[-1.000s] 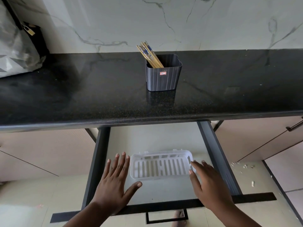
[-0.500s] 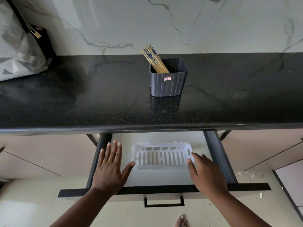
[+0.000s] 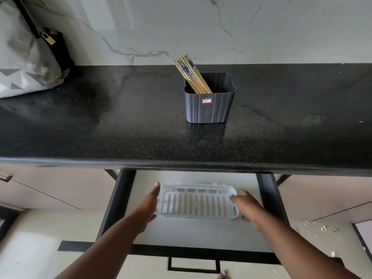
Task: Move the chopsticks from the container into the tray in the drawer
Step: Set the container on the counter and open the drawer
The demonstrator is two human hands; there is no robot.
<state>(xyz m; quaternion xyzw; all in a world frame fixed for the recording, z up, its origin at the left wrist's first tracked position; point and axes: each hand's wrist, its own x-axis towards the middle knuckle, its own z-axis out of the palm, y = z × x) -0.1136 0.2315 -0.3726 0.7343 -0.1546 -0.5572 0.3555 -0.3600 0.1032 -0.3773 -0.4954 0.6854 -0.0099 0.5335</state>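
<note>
The drawer [image 3: 128, 200] is standing pulled out beneath the front edge of the black worktop [image 3: 120, 125], its dark side rails framing a pale floor with bare room in front of the tray [image 3: 198, 215]. The white slotted tray is sitting toward the back of the drawer, clear of both rails. The left hand [image 3: 148, 208] is lying against the tray's left end with fingers extended. The right hand [image 3: 244, 206] is meeting the right end, thumb on the rim; whether its fingers are curling under the tray is hard to tell, as they are hidden. The chopsticks [image 3: 190, 74] are standing bundled in the dark ribbed container [image 3: 209, 106], leaning toward its back left corner and jutting past the rim; they are wooden with blue-patterned tops. The container is sitting mid-worktop, well back from the front edge, with open surface on either side. A grey bag [image 3: 24, 57] is resting at the far left against the marble wall [image 3: 261, 27].
</note>
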